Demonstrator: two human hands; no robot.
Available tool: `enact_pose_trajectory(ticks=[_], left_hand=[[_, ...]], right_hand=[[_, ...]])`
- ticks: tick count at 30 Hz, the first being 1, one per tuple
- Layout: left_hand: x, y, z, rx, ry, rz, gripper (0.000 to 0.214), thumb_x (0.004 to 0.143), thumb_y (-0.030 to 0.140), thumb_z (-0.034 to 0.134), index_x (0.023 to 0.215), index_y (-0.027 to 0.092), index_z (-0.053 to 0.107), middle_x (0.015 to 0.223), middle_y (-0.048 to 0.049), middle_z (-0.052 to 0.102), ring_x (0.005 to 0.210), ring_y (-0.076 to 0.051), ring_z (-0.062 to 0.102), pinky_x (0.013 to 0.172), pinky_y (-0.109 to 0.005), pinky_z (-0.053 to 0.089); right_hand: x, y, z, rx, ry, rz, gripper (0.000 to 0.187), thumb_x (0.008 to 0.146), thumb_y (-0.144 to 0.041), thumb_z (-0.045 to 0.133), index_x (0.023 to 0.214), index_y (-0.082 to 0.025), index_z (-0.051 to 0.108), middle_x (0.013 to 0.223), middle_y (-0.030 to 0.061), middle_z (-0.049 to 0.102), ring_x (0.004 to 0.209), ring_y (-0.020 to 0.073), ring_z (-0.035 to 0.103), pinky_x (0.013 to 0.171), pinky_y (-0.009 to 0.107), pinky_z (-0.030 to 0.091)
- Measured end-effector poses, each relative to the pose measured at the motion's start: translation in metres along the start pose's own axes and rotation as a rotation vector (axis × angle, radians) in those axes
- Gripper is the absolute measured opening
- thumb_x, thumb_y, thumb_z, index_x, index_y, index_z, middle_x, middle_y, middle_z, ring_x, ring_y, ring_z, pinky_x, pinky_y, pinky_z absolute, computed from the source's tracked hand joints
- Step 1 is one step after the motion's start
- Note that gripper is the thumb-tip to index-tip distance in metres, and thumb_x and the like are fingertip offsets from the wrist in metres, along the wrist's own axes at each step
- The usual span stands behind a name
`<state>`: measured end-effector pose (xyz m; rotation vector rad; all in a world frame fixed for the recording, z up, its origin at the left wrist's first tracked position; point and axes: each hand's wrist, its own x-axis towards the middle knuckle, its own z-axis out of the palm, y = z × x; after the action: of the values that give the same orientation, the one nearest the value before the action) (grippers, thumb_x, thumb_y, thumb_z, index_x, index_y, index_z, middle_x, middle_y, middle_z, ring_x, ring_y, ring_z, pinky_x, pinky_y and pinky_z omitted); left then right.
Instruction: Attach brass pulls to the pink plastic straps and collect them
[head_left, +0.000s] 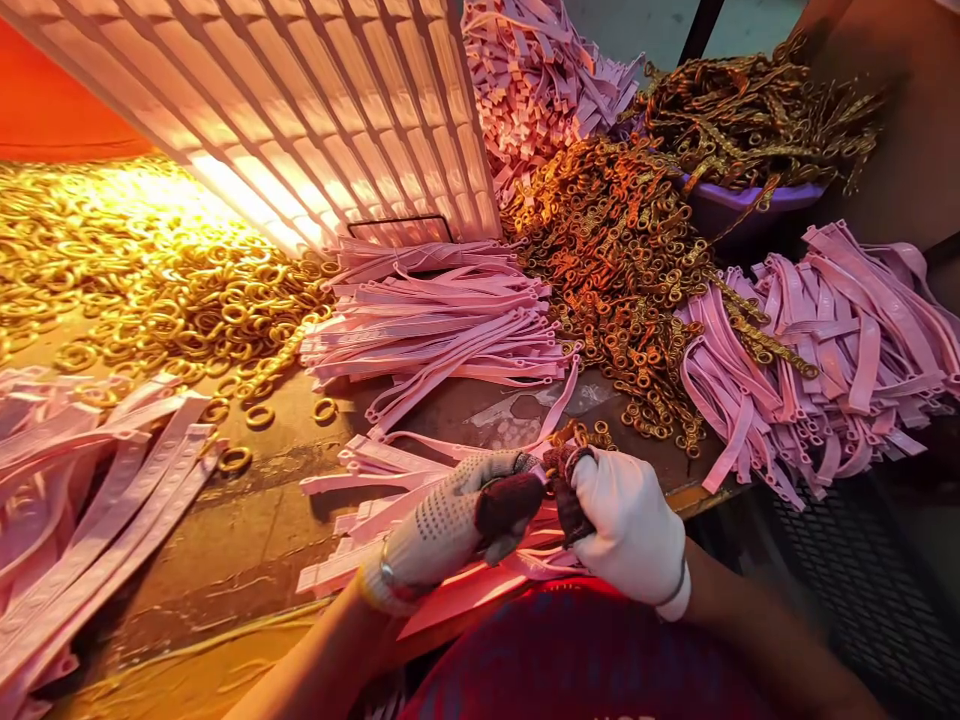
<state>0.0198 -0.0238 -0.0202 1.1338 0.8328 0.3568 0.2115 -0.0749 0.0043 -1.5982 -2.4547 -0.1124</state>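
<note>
My left hand (pixel 465 515), in a dotted work glove with dark fingertips, is closed in a pinch. A pink strap (pixel 561 402) with a looped end runs up from its fingertips. Close against it, my right hand (pixel 628 525), in a white glove with dark finger covers, curls around gold-coloured links (pixel 595 434) that poke out above the fingers. Where the two hands meet, the small parts are mostly hidden. Beneath and beside my hands lie loose pink straps (pixel 390 515) on the tabletop.
Gold rings (pixel 255 415) are heaped on the left, below an upright ribbed panel (pixel 405 120). A stack of pink straps (pixel 442 315) lies ahead. Gold chain pieces (pixel 622 250) are piled right of it, near a purple basin (pixel 750 200). More straps (pixel 832 330) overhang the right edge.
</note>
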Motion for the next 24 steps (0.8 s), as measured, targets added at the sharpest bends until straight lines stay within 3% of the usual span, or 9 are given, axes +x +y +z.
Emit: enact_pose_trajectory(ticks=[3, 7, 9, 13, 16, 21, 24], left_hand=[[0.002, -0.003, 0.007, 0.259, 0.099, 0.13, 0.036, 0.095, 0.045, 0.052, 0.074, 0.016, 0.056, 0.063, 0.0007, 0.054, 0.056, -0.01, 0.047, 0.052, -0.021, 0.036], [0.011, -0.005, 0.014, 0.503, 0.114, 0.201, 0.027, 0.094, 0.032, 0.049, 0.076, 0.015, 0.061, 0.071, -0.0015, 0.063, 0.063, -0.012, 0.05, 0.059, -0.023, 0.038], [0.016, -0.006, 0.014, 0.463, 0.12, 0.154, 0.028, 0.094, 0.035, 0.05, 0.078, 0.016, 0.06, 0.068, -0.0005, 0.061, 0.059, -0.012, 0.049, 0.056, -0.023, 0.037], [0.017, -0.007, 0.012, 0.241, 0.113, 0.048, 0.036, 0.094, 0.048, 0.051, 0.081, 0.016, 0.06, 0.06, 0.0027, 0.052, 0.051, -0.01, 0.042, 0.048, -0.022, 0.035], [0.014, -0.009, 0.013, 0.25, 0.126, 0.04, 0.038, 0.094, 0.048, 0.053, 0.083, 0.015, 0.064, 0.061, 0.0011, 0.056, 0.052, -0.01, 0.045, 0.05, -0.021, 0.038], [0.018, -0.016, 0.018, 0.217, 0.094, -0.006, 0.027, 0.087, 0.04, 0.059, 0.077, 0.015, 0.064, 0.06, 0.0008, 0.055, 0.051, -0.01, 0.044, 0.047, -0.02, 0.035], [0.019, -0.01, 0.017, 0.117, 0.048, -0.059, 0.019, 0.08, 0.033, 0.063, 0.079, 0.015, 0.069, 0.06, -0.0001, 0.058, 0.047, -0.01, 0.044, 0.045, -0.021, 0.035]], right_hand=[[0.001, 0.002, 0.001, -0.053, -0.019, 0.026, 0.017, 0.061, -0.013, 0.052, 0.075, -0.022, 0.052, 0.067, 0.0034, 0.055, 0.059, 0.0201, 0.05, 0.056, 0.034, 0.034], [0.003, 0.006, 0.005, -0.159, -0.009, 0.008, 0.015, 0.064, -0.014, 0.055, 0.076, -0.021, 0.053, 0.069, 0.0055, 0.058, 0.061, 0.0213, 0.053, 0.055, 0.034, 0.034], [0.006, 0.011, 0.002, -0.147, -0.084, 0.009, 0.017, 0.066, -0.011, 0.055, 0.081, -0.02, 0.055, 0.073, 0.0064, 0.06, 0.063, 0.0224, 0.055, 0.057, 0.034, 0.036], [0.012, 0.023, -0.009, -0.024, -0.359, -0.084, 0.034, 0.071, -0.003, 0.053, 0.103, -0.016, 0.057, 0.087, 0.0072, 0.066, 0.075, 0.0234, 0.062, 0.065, 0.034, 0.041], [0.012, 0.029, -0.008, -0.028, -0.482, -0.113, 0.033, 0.074, -0.003, 0.052, 0.104, -0.016, 0.058, 0.082, 0.0057, 0.066, 0.074, 0.023, 0.063, 0.06, 0.034, 0.038], [-0.001, 0.032, 0.011, -0.038, -0.457, -0.279, 0.011, 0.085, -0.011, 0.051, 0.092, -0.016, 0.057, 0.074, 0.0076, 0.063, 0.064, 0.0221, 0.058, 0.053, 0.034, 0.028], [-0.007, 0.032, 0.016, -0.046, -0.346, -0.341, 0.012, 0.093, -0.013, 0.045, 0.089, -0.016, 0.056, 0.068, 0.0064, 0.06, 0.058, 0.0199, 0.052, 0.051, 0.033, 0.022]])
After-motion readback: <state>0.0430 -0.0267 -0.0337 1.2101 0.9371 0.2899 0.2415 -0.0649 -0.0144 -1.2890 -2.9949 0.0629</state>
